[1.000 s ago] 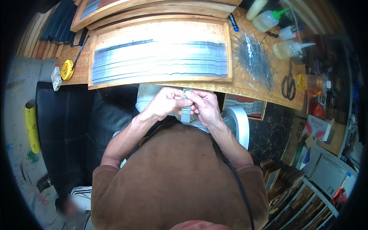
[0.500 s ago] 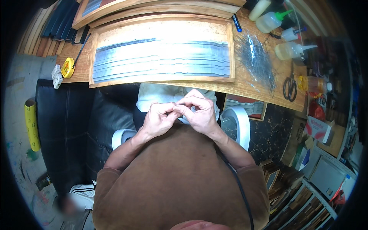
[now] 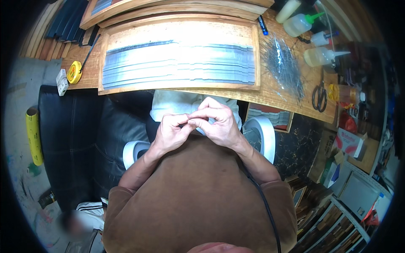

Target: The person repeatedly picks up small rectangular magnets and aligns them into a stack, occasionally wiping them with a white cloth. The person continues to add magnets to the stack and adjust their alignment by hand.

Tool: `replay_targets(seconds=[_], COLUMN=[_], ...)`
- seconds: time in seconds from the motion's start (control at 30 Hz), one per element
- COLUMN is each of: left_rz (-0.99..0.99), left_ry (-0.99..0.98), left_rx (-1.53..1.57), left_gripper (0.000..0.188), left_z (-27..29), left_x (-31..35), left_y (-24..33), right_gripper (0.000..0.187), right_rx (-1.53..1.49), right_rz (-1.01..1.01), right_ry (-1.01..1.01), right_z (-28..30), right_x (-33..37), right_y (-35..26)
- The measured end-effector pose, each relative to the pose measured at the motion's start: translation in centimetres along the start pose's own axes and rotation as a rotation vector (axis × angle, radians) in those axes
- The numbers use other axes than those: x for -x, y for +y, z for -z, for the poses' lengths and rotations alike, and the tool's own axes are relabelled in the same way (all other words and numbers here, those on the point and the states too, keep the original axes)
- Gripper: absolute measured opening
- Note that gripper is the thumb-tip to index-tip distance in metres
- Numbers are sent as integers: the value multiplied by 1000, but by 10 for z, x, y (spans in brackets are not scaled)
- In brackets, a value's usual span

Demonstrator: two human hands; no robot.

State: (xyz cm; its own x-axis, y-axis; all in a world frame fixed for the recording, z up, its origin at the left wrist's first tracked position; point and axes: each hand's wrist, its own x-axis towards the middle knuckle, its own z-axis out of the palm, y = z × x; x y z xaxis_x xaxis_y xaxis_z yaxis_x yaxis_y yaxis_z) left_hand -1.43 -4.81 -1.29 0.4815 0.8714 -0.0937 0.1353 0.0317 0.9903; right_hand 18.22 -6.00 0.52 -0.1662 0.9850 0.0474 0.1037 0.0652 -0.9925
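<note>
Over my lap, just below the table's front edge, my left hand (image 3: 172, 131) and my right hand (image 3: 218, 123) meet fingertip to fingertip. Both are closed in a pinch. Whatever lies between the fingers is too small to make out. Beyond them on the table rests a shallow wooden frame (image 3: 258, 63) holding rows of grey, layered strips (image 3: 168, 69), part of it washed out by glare. To its right lies a loose heap of thin dark wire-like pieces (image 3: 282, 69).
Black scissors (image 3: 319, 98), squeeze bottles (image 3: 298, 25) and a blue marker (image 3: 263, 26) are on the table's right side. A yellow tape measure (image 3: 74, 72) sits at the left. More wooden frames (image 3: 185, 14) are stacked behind. A black sofa (image 3: 67, 139) and another person (image 3: 90, 213) are at left.
My hands stay pinched together at nearly the same spot, with only a slight shift of the fingers. The whole view has moved a little.
</note>
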Motion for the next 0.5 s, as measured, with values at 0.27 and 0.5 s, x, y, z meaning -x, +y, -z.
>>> replay_targets(seconds=[0.27, 0.5], left_rz=[100, -125], left_ry=[-69, 47], left_rx=[10, -132], left_gripper=[13, 8], left_z=[7, 7], left_x=[-6, 0], left_y=[8, 5], right_gripper=[15, 15], right_rx=[21, 67], right_rz=[29, 142], right_ry=[51, 62], right_z=[-1, -10], right_x=[1, 1], right_y=[3, 4])
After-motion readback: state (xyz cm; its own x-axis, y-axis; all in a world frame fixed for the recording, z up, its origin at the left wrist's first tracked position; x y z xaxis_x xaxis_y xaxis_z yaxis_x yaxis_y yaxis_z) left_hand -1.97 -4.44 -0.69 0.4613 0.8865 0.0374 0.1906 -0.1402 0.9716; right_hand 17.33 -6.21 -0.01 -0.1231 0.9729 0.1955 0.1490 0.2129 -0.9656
